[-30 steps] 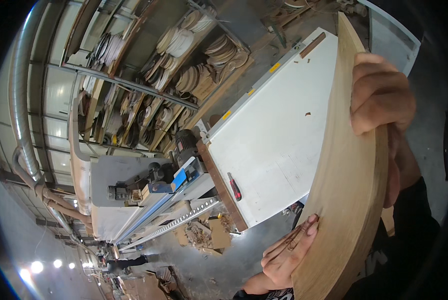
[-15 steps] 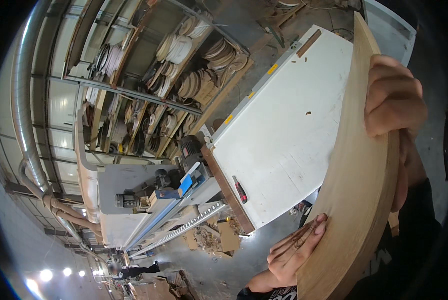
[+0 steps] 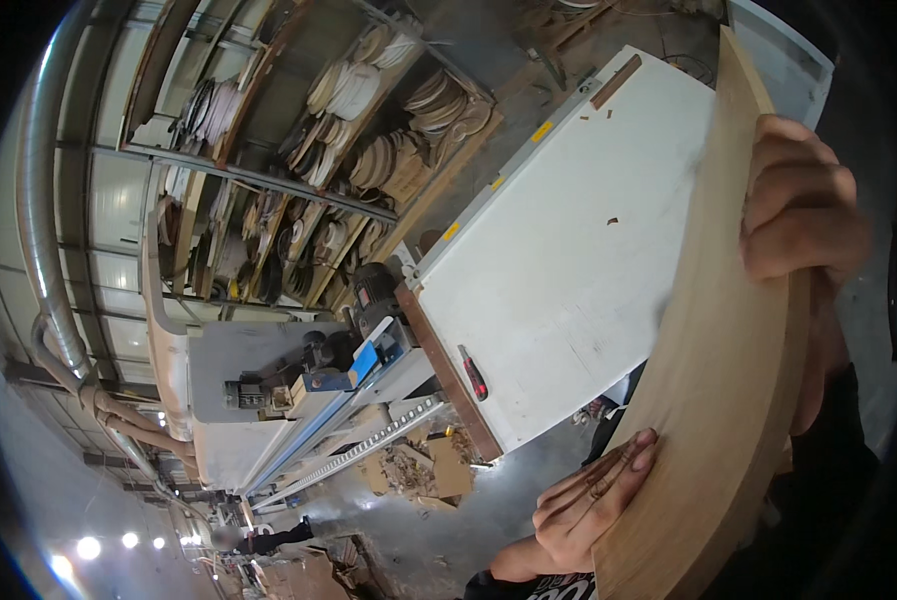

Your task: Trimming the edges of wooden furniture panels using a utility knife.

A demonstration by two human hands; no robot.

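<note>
A long pale wooden board is held up in front of me at the right and looks bowed in this wide view. My right hand is curled over its outer edge with the fingers bent. Lower down, my left hand grips the inner edge. Its fingers stretch together over the board's face, and its thumb is hidden. The white machine table lies beyond the board. On it, near the brown end strip, rests a small hand tool with a red and black handle.
Small brown scraps lie on the table. Left of it stands a machine with a motor and a long rail. Shelves carry coiled edging strips. A cardboard box of offcuts sits on the floor; a person is far off.
The view has shifted slightly, so the table and machine appear a little further left. The right hand and the board's upper part appear slightly further right. Both hands keep their hold.
</note>
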